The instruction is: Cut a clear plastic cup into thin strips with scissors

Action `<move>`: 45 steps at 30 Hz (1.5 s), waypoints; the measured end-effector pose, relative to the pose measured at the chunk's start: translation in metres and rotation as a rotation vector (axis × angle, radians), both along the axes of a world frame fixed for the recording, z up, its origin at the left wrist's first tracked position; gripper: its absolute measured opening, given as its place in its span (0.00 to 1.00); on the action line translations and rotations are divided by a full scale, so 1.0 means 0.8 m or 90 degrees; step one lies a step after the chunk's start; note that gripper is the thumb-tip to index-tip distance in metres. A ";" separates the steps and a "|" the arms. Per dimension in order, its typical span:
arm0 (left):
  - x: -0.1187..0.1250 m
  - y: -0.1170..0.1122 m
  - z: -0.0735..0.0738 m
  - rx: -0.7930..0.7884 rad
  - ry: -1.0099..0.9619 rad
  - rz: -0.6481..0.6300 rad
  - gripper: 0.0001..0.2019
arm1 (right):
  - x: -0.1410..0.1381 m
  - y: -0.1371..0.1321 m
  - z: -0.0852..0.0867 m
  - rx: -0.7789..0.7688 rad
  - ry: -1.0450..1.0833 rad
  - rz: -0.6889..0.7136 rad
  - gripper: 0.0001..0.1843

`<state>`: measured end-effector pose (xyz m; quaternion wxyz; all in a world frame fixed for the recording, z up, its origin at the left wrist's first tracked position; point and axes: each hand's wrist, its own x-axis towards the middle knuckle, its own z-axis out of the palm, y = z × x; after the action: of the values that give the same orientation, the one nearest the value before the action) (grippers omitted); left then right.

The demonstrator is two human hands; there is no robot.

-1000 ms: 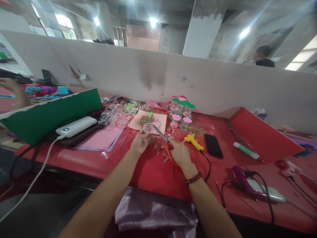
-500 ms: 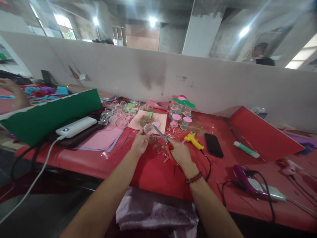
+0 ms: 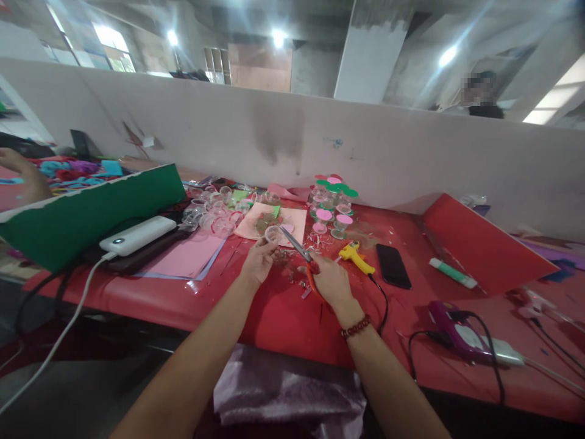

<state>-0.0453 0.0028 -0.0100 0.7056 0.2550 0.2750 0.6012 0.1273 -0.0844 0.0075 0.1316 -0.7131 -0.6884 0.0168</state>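
Note:
My left hand (image 3: 259, 261) is closed on a small clear plastic cup (image 3: 273, 234), its round rim turned up. In my right hand (image 3: 329, 275) is a pair of scissors (image 3: 299, 247) with orange handles; the blades point up and left, their tips at the cup's right rim. Whether the tips touch the cup I cannot tell. Behind the cup lies a pale peach paper sheet (image 3: 296, 221) bearing scraps and brownish bits. Clear cups topped with pink and green discs (image 3: 340, 222) stand behind my right hand.
A yellow glue gun (image 3: 357, 258) and a black phone (image 3: 393, 266) lie right of my hands. Clear cups (image 3: 214, 213) are heaped at back left, near a white power bank (image 3: 137, 235) and pink paper (image 3: 183, 256). Green (image 3: 100, 207) and red boards (image 3: 489, 250) stand at the sides.
The whole view has shifted very slightly. Both hands keep their grip on the cup and the scissors, in almost the same place, with the scissor tips still by the rim.

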 end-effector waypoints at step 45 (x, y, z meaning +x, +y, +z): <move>-0.001 0.003 -0.005 0.007 -0.044 -0.007 0.31 | 0.004 0.001 0.002 0.142 -0.058 -0.008 0.21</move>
<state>-0.0462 0.0051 -0.0144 0.7164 0.2396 0.2456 0.6075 0.1302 -0.0834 0.0089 0.1786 -0.6986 -0.6866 -0.0931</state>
